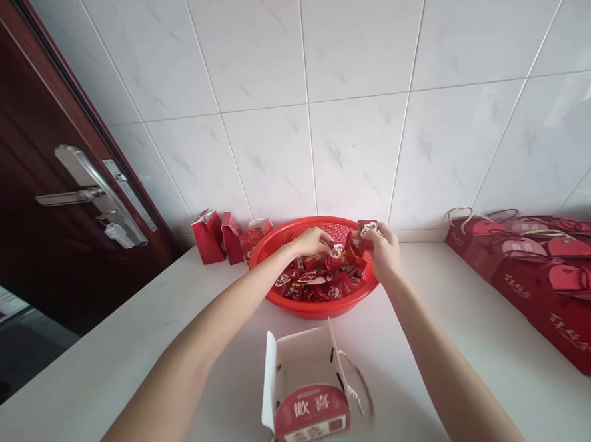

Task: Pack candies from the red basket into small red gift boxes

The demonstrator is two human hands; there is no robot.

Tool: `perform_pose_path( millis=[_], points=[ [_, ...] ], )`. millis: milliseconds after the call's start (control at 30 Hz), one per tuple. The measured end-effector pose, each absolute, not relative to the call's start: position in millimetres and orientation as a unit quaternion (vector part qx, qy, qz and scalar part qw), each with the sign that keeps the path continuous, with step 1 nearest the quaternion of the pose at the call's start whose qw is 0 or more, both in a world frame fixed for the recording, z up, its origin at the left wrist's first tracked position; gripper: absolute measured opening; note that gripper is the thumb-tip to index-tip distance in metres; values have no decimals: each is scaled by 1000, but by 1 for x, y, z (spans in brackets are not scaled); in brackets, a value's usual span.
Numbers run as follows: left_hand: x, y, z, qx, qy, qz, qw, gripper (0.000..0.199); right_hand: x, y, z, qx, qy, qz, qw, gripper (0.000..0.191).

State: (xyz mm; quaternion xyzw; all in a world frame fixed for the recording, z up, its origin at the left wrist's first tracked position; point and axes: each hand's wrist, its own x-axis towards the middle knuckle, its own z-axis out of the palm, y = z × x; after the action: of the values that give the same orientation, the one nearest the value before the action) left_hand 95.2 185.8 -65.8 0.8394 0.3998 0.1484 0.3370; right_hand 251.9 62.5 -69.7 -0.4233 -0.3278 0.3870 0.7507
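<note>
A red plastic basket on the counter holds many small red wrapped candy packets, some with pale labels. My left hand reaches over its left side into the basket. The fingers are closed at a red candy packet with a pale label; the grip is partly hidden. At the basket's right rim my right hand pinches a red candy packet, lifted above the rest. Nearer to me stands an open red gift box with a white inside, its lid flaps up and rope handles hanging at its sides.
Many closed red gift boxes with rope handles stand in rows on the right. Small red paper boxes and a red packet sit left of the basket. A tiled wall rises behind the white counter; a brown door is at left.
</note>
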Motion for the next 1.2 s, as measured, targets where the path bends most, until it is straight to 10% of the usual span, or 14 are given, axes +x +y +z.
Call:
perform_pose_path(
  millis=[733, 1200],
  points=[
    [110, 159, -45, 599, 259, 450, 610, 28, 253, 68, -74, -424, -315, 408, 745, 27],
    [144, 147, -75, 806, 442, 160, 361, 22, 254, 70, -79, -418, -286, 364, 782, 30]
  ],
)
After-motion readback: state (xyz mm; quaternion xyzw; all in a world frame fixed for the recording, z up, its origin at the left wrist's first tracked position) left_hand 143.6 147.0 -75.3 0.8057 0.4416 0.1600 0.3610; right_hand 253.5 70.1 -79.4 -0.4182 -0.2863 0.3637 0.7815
